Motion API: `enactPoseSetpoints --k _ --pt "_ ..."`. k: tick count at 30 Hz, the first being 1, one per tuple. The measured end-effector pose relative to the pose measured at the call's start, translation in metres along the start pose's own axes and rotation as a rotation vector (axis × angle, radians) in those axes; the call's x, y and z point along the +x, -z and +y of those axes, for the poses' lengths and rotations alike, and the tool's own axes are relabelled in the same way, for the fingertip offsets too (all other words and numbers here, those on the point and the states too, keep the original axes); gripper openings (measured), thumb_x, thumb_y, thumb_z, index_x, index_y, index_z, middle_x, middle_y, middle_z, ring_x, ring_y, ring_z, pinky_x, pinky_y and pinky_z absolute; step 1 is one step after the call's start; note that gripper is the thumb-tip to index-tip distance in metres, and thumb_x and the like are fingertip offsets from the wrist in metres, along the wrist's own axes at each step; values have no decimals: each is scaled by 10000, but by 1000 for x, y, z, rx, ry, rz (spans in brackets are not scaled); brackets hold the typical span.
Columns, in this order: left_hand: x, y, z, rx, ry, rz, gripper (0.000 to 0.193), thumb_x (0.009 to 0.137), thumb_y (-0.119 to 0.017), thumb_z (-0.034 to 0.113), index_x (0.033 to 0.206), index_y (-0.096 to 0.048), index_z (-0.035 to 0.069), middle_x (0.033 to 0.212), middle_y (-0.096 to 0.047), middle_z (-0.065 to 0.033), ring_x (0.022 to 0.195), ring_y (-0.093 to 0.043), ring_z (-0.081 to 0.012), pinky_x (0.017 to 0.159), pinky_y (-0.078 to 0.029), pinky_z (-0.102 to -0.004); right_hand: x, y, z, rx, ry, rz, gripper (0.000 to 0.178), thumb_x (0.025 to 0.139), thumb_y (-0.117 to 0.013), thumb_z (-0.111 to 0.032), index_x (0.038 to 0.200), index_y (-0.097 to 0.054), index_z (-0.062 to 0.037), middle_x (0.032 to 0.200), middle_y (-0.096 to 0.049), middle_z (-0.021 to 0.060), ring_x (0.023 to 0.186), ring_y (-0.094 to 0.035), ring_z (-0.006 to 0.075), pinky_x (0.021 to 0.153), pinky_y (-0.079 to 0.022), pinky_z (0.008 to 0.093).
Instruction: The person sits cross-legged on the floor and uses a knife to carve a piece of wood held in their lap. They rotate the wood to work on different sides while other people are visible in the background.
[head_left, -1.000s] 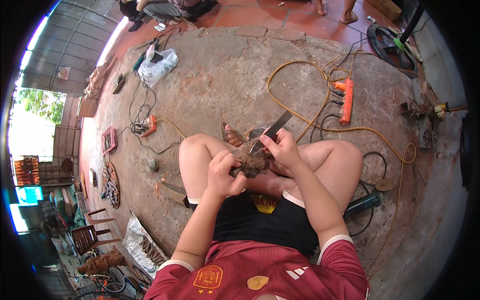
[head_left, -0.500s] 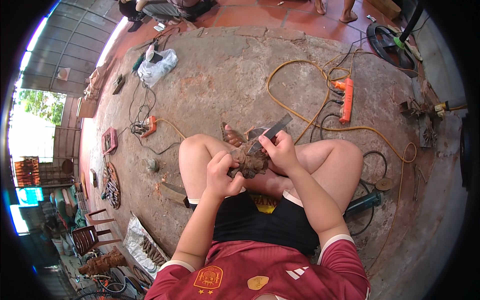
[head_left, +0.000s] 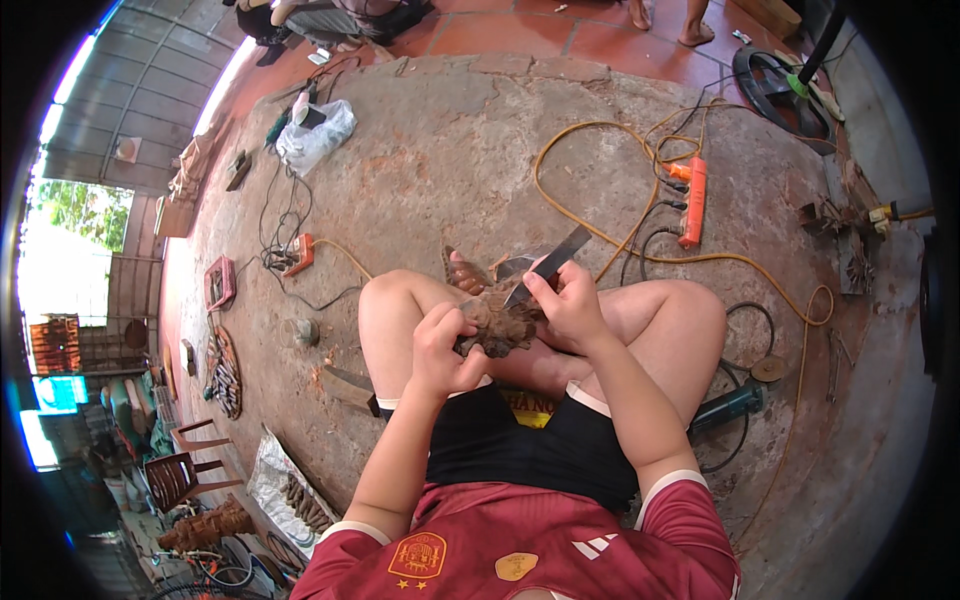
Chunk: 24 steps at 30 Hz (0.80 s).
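Note:
Between my knees is a rough brown carved wood piece (head_left: 503,328), its surface knobbly and cut with hollows. My left hand (head_left: 443,345) is closed on its left side, thumb and fingers pressed to it. A flat dark carving blade (head_left: 562,253) is gripped in my right hand (head_left: 572,305), its long end pointing up and right. The pale pointed tip of the blade meets or lies just over the top of the wood; exact contact cannot be made out. Right-hand fingers beyond the blade are partly hidden.
An orange power strip (head_left: 693,202) with a yellow cord lies ahead on the right; another orange socket box (head_left: 298,254) is on the left. A green power tool (head_left: 727,408) rests by my right thigh. Several tools sit in a round tray (head_left: 226,372). Other people are at the far edge.
My right hand and the blade have shifted slightly right, and the blade's angle has turned a little. My left hand and the carved wood stay nearly in place.

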<state>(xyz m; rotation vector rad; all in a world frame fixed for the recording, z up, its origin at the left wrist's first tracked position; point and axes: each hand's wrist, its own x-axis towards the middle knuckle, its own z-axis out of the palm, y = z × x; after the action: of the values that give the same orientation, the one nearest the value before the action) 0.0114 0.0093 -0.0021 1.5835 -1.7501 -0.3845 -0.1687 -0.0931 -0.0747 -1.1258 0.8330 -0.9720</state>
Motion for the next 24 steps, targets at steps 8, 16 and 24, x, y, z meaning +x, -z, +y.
enactPoseSetpoints --k 8,16,24 --pt "1 -3 0 -56 -50 29 165 565 -608 66 680 -507 5 687 -545 -148 622 -554 -316 569 -477 -382 21 7 19 17 -47 -28 165 923 -687 -117 979 -626 25 856 -689 56 764 -623 97 679 -508 263" --pt "3 -2 1 -59 -63 27 176 562 -613 63 691 -508 5 697 -554 -153 631 -556 -326 579 -484 -387 20 8 26 -6 -13 -101 162 922 -692 -130 983 -628 7 808 -663 20 711 -588 69 635 -484 243" --pt "3 0 -4 -45 -83 16 170 564 -608 61 689 -508 4 692 -547 -152 626 -550 -325 575 -480 -384 19 6 15 98 -133 -105 200 912 -710 -171 956 -636 9 765 -664 36 669 -586 73 589 -474 246"
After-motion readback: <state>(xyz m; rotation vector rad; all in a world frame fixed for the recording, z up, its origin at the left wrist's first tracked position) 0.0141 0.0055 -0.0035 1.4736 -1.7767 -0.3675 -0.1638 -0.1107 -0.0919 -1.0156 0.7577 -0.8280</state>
